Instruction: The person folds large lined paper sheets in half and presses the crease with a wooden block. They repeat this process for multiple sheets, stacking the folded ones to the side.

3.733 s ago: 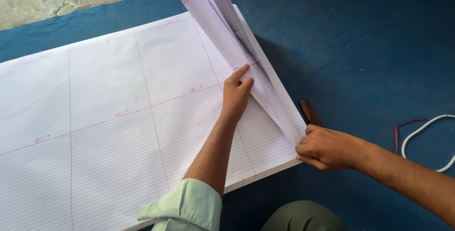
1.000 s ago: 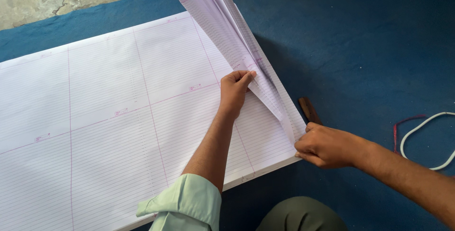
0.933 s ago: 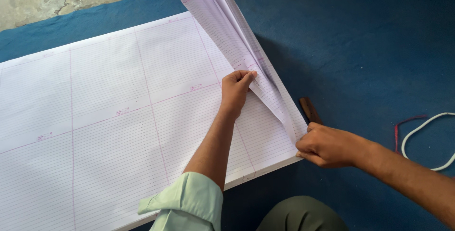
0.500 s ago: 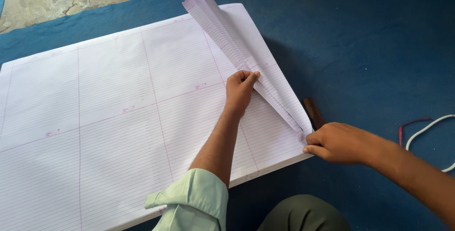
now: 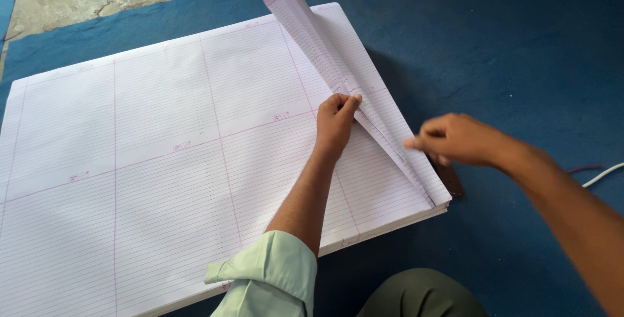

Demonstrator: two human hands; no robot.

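Several lifted sheets (image 5: 325,50), long axis toward far edge, under left hand (image 5: 337,120).

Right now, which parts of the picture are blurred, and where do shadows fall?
Head view: the right hand is smeared by motion blur; the left hand and the ruled paper stack are sharp; a soft shadow lies on the blue mat beside the lifted sheets; no harsh glare.
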